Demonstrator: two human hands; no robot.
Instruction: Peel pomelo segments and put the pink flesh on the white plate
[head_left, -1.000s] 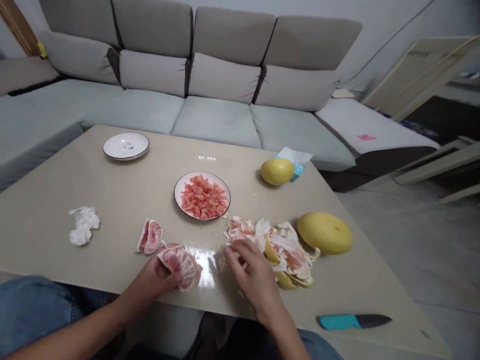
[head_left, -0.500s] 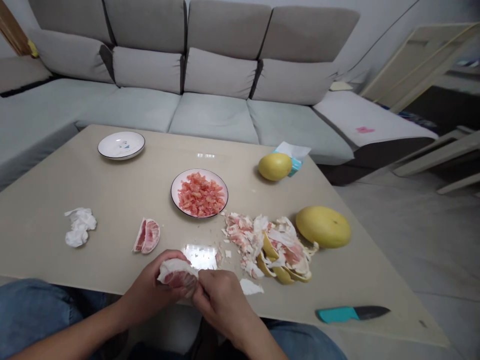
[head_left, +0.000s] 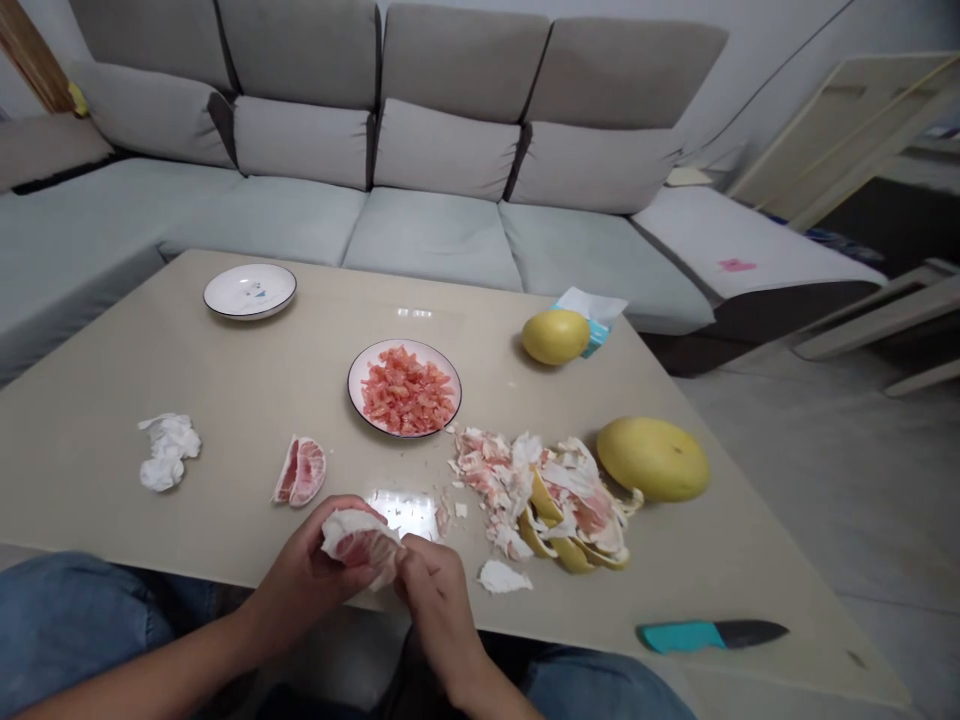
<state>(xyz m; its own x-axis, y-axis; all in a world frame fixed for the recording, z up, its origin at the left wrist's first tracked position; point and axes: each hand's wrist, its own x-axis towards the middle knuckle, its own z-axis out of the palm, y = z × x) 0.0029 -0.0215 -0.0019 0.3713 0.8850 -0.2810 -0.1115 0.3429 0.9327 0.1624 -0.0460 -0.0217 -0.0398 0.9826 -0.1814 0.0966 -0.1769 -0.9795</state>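
My left hand cradles a pink pomelo segment that is partly wrapped in white membrane. My right hand pinches the same segment at its right end. Just beyond them lies a peeled pomelo wedge. To the right are a heap of yellow rind and torn pith and a white membrane scrap. A white plate of pink pomelo pulp stands farther ahead. Two whole yellow pomelos rest beyond the heap.
The beige table also holds a small white plate, crumpled tissue, a teal-handled knife near the right edge and a tissue packet. A grey sofa stands behind the table.
My right hand has moved left from the rind heap to the segment, and both hands now hold it. A white membrane scrap has appeared on the table near the heap.
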